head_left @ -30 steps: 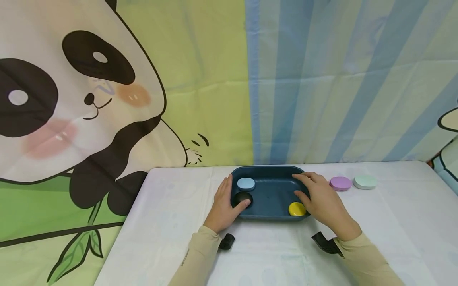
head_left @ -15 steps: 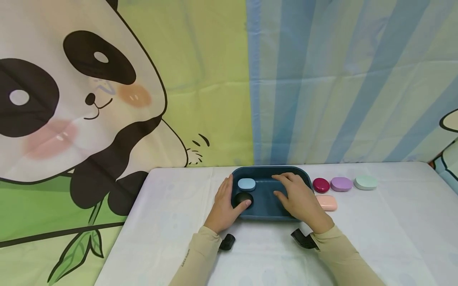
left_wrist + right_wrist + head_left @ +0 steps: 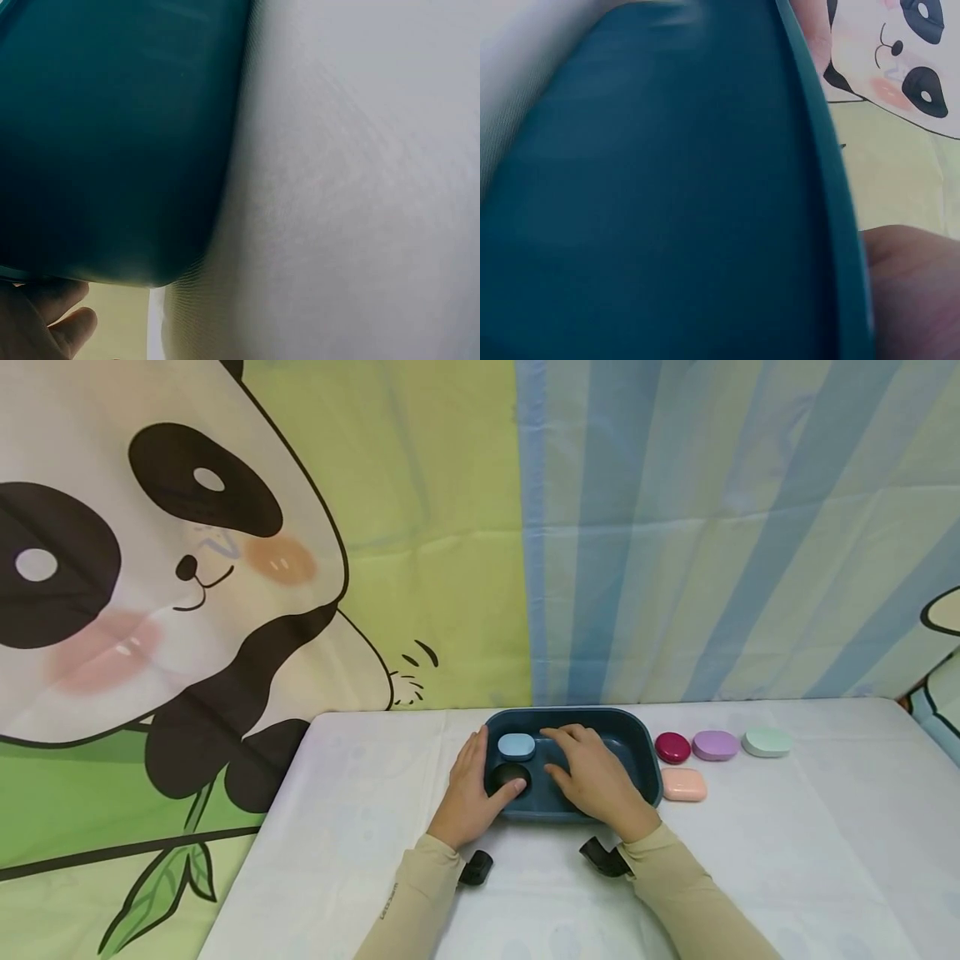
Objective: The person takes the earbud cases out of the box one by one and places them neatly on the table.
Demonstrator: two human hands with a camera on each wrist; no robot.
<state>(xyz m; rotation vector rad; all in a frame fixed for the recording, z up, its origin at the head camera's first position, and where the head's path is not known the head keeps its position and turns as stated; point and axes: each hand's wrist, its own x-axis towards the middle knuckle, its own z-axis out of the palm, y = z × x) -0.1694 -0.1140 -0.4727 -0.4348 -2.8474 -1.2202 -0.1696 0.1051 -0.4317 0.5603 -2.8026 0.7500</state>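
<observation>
In the head view a dark blue tray (image 3: 641, 760) stands on the white-covered table. My left hand (image 3: 471, 793) holds its left end, fingers along the outer wall and thumb over the rim. Beside that thumb lies a black rounded object (image 3: 504, 772), partly covered. Behind it is a light blue soap-shaped piece (image 3: 516, 746). My right hand (image 3: 596, 777) hovers over the tray's middle, thumb and fingers spread and curving toward the blue piece, apart from it. Both wrist views show mostly the tray's outer wall (image 3: 112, 112). The right hand and wrist hide the tray's front right corner.
To the right of the tray lie a dark red round piece (image 3: 672, 747), a purple oval piece (image 3: 715, 745), a pale green oval piece (image 3: 766, 742) and a peach rounded piece (image 3: 684, 784). A printed curtain (image 3: 450, 568) hangs behind the table.
My right hand has moved left from the tray's right end to its middle, uncovering the red and peach pieces. The yellow round piece seen earlier is out of sight. My left hand stays put.
</observation>
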